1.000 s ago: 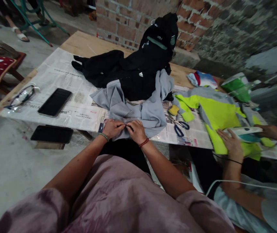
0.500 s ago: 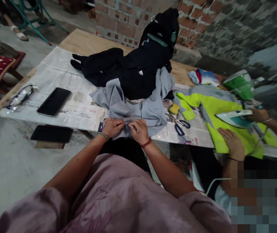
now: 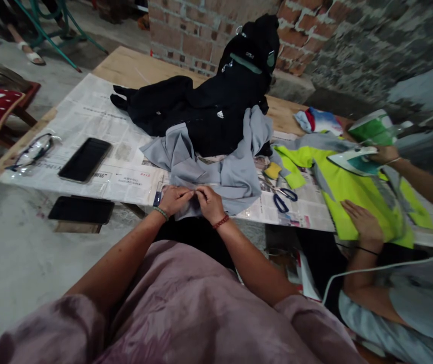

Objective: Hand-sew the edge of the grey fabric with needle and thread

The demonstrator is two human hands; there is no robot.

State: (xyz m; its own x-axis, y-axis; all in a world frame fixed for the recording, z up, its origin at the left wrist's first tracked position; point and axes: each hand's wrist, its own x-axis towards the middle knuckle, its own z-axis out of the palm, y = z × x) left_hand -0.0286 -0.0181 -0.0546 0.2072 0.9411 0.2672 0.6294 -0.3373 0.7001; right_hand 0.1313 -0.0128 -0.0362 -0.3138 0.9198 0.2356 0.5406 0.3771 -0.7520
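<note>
A grey garment (image 3: 235, 174) lies spread along the near edge of the table, its upper part against a black jacket (image 3: 205, 108). My left hand (image 3: 174, 199), with a green bracelet, is closed on the garment's near edge. My right hand (image 3: 209, 203), wearing a red beaded bracelet, pinches the same edge, its fingertips meeting those of the left. Anything small between the fingertips is too hidden to make out. To the right of my hands, scissors (image 3: 280, 197) with dark blue handles rest beside a yellow piece (image 3: 272, 170).
At right a co-worker's hand holds an iron (image 3: 354, 161) over a yellow-green and grey garment (image 3: 368, 202); the other hand lies flat on it. A phone (image 3: 85, 160) and glasses (image 3: 32, 151) lie on the newspaper-covered table (image 3: 125, 177) at left. A black backpack (image 3: 252, 50) stands behind.
My right hand has moved left, bringing its fingertips up to my left hand's. The co-worker's iron has slid left and upward over the yellow-green garment.
</note>
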